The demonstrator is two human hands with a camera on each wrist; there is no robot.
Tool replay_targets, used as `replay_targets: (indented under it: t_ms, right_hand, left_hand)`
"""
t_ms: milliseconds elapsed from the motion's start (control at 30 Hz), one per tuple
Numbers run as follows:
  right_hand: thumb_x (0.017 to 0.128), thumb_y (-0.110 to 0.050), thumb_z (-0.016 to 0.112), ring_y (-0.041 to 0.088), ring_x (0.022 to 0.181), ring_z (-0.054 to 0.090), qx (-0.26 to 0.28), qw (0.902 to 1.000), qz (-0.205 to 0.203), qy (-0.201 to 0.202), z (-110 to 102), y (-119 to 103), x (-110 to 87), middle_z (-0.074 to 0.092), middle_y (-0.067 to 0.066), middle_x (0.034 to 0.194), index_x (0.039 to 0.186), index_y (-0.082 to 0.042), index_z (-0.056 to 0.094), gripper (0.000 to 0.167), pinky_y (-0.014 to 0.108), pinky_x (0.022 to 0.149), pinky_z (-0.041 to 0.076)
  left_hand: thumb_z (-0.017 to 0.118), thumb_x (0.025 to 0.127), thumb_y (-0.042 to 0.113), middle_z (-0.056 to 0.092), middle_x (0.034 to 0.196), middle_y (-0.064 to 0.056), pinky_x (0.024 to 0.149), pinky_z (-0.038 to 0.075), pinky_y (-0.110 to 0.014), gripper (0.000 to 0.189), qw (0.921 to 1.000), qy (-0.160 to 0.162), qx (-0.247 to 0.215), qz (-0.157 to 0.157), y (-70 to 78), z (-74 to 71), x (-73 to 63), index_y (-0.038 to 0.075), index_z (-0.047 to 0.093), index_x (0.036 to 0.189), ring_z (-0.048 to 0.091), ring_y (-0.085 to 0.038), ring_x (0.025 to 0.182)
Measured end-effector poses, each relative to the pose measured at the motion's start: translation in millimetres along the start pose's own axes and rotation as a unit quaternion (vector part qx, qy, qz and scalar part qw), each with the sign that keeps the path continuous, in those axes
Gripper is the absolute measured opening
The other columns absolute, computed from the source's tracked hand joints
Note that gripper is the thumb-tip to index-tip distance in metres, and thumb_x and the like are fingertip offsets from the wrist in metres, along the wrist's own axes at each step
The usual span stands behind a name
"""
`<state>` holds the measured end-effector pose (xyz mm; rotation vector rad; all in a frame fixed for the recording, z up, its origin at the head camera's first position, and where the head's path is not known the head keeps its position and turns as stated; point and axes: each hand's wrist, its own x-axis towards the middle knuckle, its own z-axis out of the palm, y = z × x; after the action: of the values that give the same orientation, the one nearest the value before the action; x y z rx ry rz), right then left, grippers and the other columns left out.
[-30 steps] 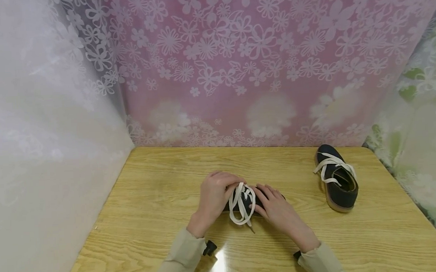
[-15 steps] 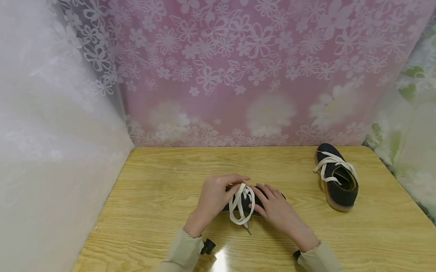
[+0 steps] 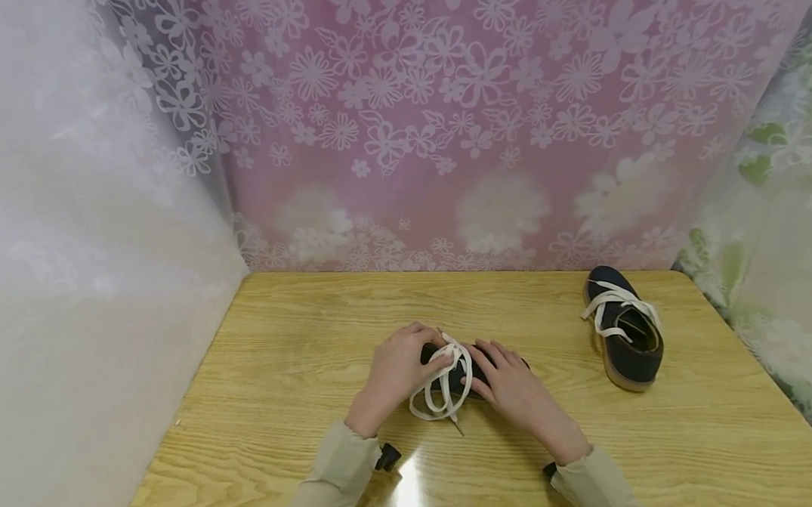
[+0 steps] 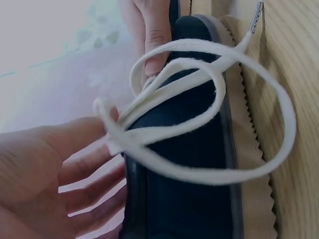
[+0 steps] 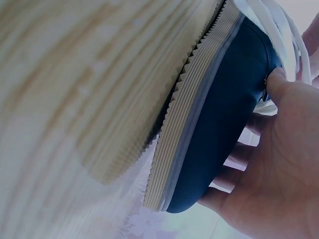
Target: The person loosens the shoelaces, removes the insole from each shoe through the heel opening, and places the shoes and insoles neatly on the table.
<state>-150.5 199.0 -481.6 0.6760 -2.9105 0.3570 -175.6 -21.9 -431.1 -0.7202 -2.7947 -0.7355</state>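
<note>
The left hand (image 3: 397,371) has its thumb and index fingertip nearly together, pinching the white lace (image 4: 187,174); its other fingers fan out loosely behind. The right hand (image 3: 517,400) holds the dark shoe (image 4: 187,206), thumb pressed beside the lacing and fingers spread over the far side, so this grip is about as wide as the shoe.

The shoe sits sole down on the table (image 3: 301,349), lying crosswise between the 2 hands. Slack curves of lace hang over its near side, and 1 metal tip (image 4: 256,19) dangles at the table side. The lacing runs across the upper, but fingers and loops cover the crossing, so I cannot tell whether a knot lies beneath.

The work on this lace looks partway at most: it is threaded and in the fingers, yet loose, with no finished bow showing.

Farther out, well apart toward the right rear, stands the second shoe (image 3: 635,364), touched by neither hand. Its own lace (image 3: 612,298) lies loose, ends splayed, so nothing there seems fastened. A pink flowered curtain (image 3: 400,117) hangs behind.
</note>
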Motion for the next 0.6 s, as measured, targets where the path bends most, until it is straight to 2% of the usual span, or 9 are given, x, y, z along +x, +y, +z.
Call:
replay_targets:
  t_ms: [167,267,367,467,533,600]
  right_hand:
    - [0.103,-0.041,0.058,0.045,0.138,0.044,0.003,1.0,0.003,-0.001,1,1,-0.1,0.048,0.021,0.148,0.153,-0.009,0.045,0.06,0.063,0.11,0.036]
    - [0.103,-0.041,0.058,0.045,0.138,0.043,0.005,1.0,0.007,0.001,1,1,0.0,0.048,0.021,0.149,0.153,-0.009,0.046,0.06,0.062,0.111,0.036]
    - [0.103,-0.041,0.057,0.045,0.139,0.043,0.007,0.9999,0.009,0.002,1,1,0.2,0.048,0.021,0.149,0.152,-0.009,0.046,0.06,0.061,0.112,0.035]
    - [0.103,-0.041,0.057,0.045,0.138,0.044,0.006,0.9999,0.008,0.004,1,2,0.1,0.048,0.021,0.148,0.152,-0.009,0.046,0.06,0.062,0.112,0.035]
    - [0.103,-0.042,0.058,0.045,0.138,0.044,0.005,1.0,0.007,0.004,2,2,0.1,0.048,0.021,0.148,0.152,-0.009,0.046,0.06,0.062,0.111,0.035]
    - [0.103,-0.042,0.058,0.045,0.138,0.044,0.004,1.0,0.006,0.005,2,2,0.0,0.049,0.021,0.148,0.152,-0.01,0.046,0.06,0.062,0.111,0.036]
  left_hand:
    - [0.075,0.093,0.024,0.073,0.092,0.003,0.056,0.048,-0.024,0.008,0.9996,0.029,0.0,0.0,0.0,1.1,3.3,0.018,0.072,0.095,0.064,-0.013,0.07]
    - [0.073,0.093,0.018,0.07,0.08,0.004,0.052,0.043,-0.022,0.005,0.9993,0.037,-0.005,0.007,-0.5,-1.6,4.8,0.017,0.069,0.094,0.057,-0.008,0.06]
    - [0.072,0.094,0.016,0.07,0.082,0.003,0.053,0.043,-0.021,0.005,0.999,0.037,-0.022,0.014,-0.7,-3.7,5.6,0.016,0.068,0.095,0.058,-0.007,0.061]
    - [0.069,0.097,0.016,0.072,0.089,0.001,0.051,0.041,-0.021,0.002,0.9975,0.037,-0.06,0.006,0.0,-5.6,5.9,0.015,0.069,0.099,0.056,-0.007,0.06]
    - [0.067,0.099,0.015,0.072,0.094,-0.001,0.049,0.039,-0.02,0.003,0.9949,0.053,-0.085,-0.001,0.7,-8.0,6.8,0.014,0.068,0.101,0.051,-0.006,0.057]
    - [0.064,0.101,0.015,0.071,0.09,-0.002,0.045,0.034,-0.02,0.007,0.9912,0.078,-0.107,-0.008,1.3,-11.4,8.1,0.013,0.068,0.106,0.043,-0.006,0.05]
